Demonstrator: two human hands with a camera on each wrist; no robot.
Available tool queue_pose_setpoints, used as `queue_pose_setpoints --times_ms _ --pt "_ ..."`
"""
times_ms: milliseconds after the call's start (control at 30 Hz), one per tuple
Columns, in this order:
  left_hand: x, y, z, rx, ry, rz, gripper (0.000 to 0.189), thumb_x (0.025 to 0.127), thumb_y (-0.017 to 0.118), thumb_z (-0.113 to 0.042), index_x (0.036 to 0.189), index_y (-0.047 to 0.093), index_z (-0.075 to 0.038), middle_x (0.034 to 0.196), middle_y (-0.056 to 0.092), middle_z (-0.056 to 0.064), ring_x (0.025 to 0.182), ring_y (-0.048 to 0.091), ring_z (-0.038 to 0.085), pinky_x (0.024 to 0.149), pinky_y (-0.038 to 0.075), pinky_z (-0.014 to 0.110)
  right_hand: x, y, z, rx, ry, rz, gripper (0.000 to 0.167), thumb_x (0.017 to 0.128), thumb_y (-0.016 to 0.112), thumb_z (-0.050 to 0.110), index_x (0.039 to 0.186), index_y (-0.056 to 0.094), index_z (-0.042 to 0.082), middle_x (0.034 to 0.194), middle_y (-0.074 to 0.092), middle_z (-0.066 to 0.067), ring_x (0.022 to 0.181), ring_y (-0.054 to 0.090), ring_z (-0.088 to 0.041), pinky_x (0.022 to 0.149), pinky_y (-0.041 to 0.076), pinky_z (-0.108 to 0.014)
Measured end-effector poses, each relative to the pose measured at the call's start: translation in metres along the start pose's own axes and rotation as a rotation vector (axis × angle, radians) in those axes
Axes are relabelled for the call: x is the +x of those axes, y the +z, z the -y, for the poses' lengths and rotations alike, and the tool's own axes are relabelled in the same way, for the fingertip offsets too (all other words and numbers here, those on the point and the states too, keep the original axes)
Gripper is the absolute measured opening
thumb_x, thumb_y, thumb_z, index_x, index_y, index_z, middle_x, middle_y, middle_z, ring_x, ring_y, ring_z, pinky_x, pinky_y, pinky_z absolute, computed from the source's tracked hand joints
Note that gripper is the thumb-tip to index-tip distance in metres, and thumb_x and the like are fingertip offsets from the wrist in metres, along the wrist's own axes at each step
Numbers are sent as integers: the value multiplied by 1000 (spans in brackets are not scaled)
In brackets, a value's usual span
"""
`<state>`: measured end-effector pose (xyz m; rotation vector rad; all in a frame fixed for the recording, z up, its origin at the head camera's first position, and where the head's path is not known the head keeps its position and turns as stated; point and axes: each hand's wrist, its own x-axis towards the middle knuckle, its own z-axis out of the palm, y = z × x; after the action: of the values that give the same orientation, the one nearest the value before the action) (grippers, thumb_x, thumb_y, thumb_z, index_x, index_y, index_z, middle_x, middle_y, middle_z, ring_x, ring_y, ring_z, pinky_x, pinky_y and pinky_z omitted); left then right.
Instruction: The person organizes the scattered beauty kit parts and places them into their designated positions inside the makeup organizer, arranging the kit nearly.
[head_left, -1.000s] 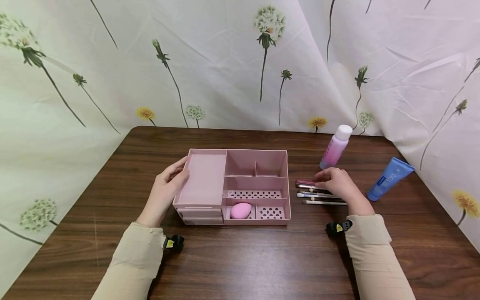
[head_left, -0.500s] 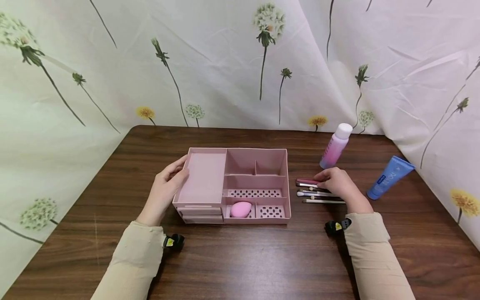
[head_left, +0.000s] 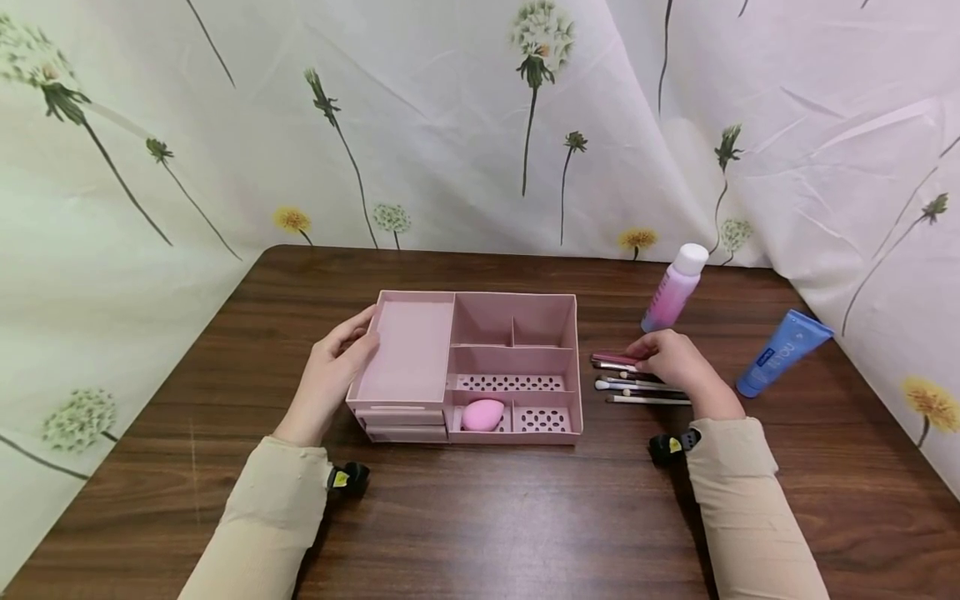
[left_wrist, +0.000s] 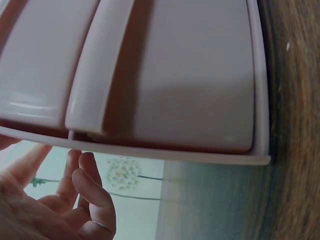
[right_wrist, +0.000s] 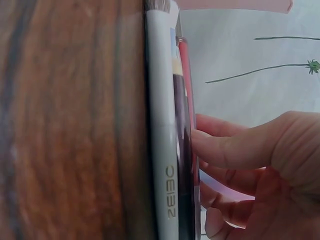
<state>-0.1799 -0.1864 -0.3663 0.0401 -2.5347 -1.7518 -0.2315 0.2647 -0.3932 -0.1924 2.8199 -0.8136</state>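
Observation:
My left hand [head_left: 330, 371] holds the left edge of a pink makeup organizer [head_left: 412, 350], thumb at the top rim and fingers along the outer side wall. In the left wrist view, the fingers [left_wrist: 95, 200] are bent beside that wall, below the drawer fronts. A pink makeup sponge [head_left: 482, 415] lies in a front compartment. Right of the organizer, my right hand [head_left: 675, 362] pinches a slim red makeup stick [right_wrist: 186, 65] at the far side of a row of makeup brushes [head_left: 648, 400]. The nearest brush in the right wrist view has a white handle [right_wrist: 165, 150].
Behind the right hand stands a pink-and-white bottle [head_left: 675, 287]. A blue tube [head_left: 783, 354] stands on its cap further right. All rest on a dark wooden table [head_left: 495, 517], with a flower-printed cloth [head_left: 450, 125] hanging behind it.
The right fingers have shifted slightly at the red stick, which has barely moved. My left hand stays at the organizer, and the whole view has tilted a little.

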Motion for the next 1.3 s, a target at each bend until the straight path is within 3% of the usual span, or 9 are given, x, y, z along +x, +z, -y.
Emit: queue_pose_setpoints --times_ms 700,967,1300 --pt "1 1 0 6 10 -5 48 101 54 -27 148 49 -18 132 55 16 104 49 4 86 42 17 1 -4 -5 3 -17 69 24 91 64 5 112 68 -7 102 68 -22 94 61 -32 85 47 -46" --pt "0 0 0 9 4 -4 48 101 54 -28 148 48 -17 133 54 18 111 48 16 88 41 19 0 -2 -2 18 -11 37 22 89 68 7 108 67 -4 103 68 -21 97 62 -33 87 47 -49" --pt "0 0 0 -10 10 6 49 101 54 -27 148 47 -16 132 53 18 111 48 15 88 41 18 -5 -6 7 26 -48 -65 18 89 69 4 105 68 -4 95 70 -19 89 63 -29 80 48 -41"
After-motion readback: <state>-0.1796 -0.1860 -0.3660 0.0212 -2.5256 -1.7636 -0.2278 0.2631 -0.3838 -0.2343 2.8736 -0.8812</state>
